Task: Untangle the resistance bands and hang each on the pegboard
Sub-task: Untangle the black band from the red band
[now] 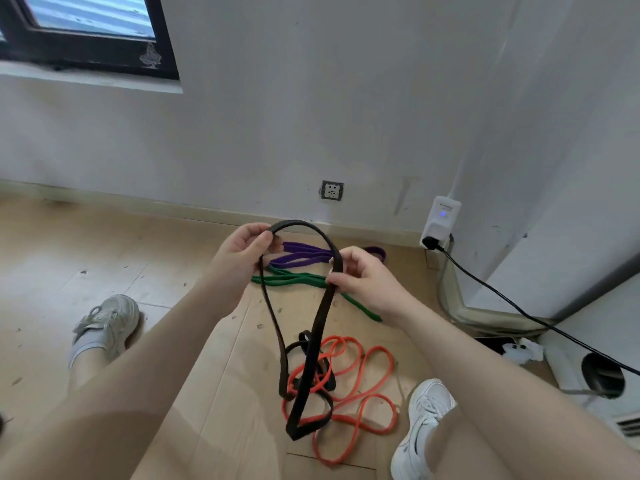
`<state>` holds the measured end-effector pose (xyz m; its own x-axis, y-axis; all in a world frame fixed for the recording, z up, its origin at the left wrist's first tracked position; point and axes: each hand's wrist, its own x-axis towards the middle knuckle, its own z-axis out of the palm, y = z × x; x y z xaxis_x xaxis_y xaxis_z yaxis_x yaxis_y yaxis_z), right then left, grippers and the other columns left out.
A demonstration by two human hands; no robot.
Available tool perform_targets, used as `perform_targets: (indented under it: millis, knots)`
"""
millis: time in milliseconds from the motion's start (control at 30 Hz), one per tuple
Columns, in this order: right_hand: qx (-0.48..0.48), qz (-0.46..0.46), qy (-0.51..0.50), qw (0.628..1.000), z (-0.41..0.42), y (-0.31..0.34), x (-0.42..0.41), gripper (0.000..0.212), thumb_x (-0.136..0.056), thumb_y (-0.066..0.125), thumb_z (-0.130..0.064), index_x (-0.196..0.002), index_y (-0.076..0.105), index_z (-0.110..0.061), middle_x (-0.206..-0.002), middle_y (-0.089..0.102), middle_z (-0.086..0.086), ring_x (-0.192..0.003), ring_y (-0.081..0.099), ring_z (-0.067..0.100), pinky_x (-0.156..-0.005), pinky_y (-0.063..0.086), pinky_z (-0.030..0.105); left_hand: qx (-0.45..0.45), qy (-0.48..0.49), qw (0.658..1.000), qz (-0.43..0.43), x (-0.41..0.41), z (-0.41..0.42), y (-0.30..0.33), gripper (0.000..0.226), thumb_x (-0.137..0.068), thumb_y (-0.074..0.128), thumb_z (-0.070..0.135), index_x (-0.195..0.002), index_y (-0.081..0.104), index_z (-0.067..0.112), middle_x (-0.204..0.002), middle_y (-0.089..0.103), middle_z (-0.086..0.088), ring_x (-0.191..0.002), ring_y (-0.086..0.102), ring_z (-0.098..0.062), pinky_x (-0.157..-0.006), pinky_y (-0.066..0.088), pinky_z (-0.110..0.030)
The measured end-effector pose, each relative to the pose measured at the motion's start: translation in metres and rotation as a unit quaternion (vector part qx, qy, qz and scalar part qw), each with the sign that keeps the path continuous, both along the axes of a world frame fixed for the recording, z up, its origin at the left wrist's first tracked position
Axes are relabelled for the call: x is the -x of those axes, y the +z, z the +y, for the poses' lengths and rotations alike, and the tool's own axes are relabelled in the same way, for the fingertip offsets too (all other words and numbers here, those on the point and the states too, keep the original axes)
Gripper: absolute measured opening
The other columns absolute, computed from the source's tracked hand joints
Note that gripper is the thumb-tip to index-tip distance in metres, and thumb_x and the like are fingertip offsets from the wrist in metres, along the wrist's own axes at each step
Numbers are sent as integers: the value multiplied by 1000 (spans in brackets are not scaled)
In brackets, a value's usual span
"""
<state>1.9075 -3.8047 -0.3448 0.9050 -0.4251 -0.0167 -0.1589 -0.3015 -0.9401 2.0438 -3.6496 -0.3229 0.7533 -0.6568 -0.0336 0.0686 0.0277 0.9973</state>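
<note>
Head view, taken from nearest to farthest: two bare forearms are seen reaching out over a wooden floor (194, 358), with a white shoe at each side. Between the shoes the orange band (360, 393) is spread in loose coils on the floor, and the lower loops of the black band (311, 355) are laid across and through those coils. The black band is raised from there into an arch between the hands. Its left strand is pinched by the left hand (242, 258) between thumb and fingers near the top of the arch; its right strand is gripped by the right hand (360, 275) a little lower. Beyond the hands the green band (294, 279) and the purple band (304, 254) are laid on the floor near the skirting, close together; whether they are knotted to each other cannot be told. Farther off a wall socket (331, 190) and a white plug-in unit (441, 220) with a black cable (519, 303) are seen. No pegboard is in view.

The black band is judged to be only partly freed. If it is pulled up hard, the orange coils may be dragged along or cinched tighter round it, because the two are interlaced below. A stretched band may also snap back if a grip is lost.
</note>
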Motion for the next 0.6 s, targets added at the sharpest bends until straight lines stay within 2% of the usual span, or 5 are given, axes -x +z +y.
perform_targets:
  millis: [100, 167, 267, 400, 600]
  knots:
    - [3, -19, -142, 990, -7, 9, -4, 16, -88, 61, -19, -103, 56, -21, -101, 64, -1, -94, 64, 14, -83, 55, 33, -138, -36, 983, -114, 1, 1, -20, 25, -95, 48, 8, -115, 53, 22, -95, 66, 1, -88, 61, -6, -76, 51, -18]
    - [62, -22, -165, 984, -7, 18, -5, 15, -88, 59, -20, -103, 59, -24, -103, 63, -2, -96, 62, 15, -88, 54, 38, -185, -90, 965, -161, 12, 0, -25, 29, -93, 51, 9, -117, 55, 24, -98, 65, 6, -91, 60, -2, -82, 50, -19]
    - [90, -46, -87, 991, 2, 31, -3, 22, -88, 60, -18, -108, 63, -26, -110, 64, -3, -99, 62, 9, -89, 53, 31, -114, -159, 972, -130, 33, -10, -22, 32, -91, 54, 10, -120, 54, 25, -106, 65, 8, -96, 61, 5, -80, 49, -12]
    - [37, -85, -21, 996, 12, 42, -1, 27, -89, 58, -9, -110, 63, -26, -108, 65, -3, -97, 62, 3, -72, 50, 10, -46, -126, 982, -130, 43, -20, -20, 25, -92, 54, 11, -106, 61, 30, -103, 67, 10, -99, 61, 0, -88, 46, -20]
    - [-133, -142, -39, 980, 15, 58, 0, 26, -91, 53, -2, -103, 64, -22, -98, 69, 4, -93, 68, 16, -84, 55, 30, -14, -122, 986, -111, 46, -26, -14, 26, -88, 59, 6, -107, 62, 23, -101, 71, 0, -101, 65, -10, -90, 51, -26]
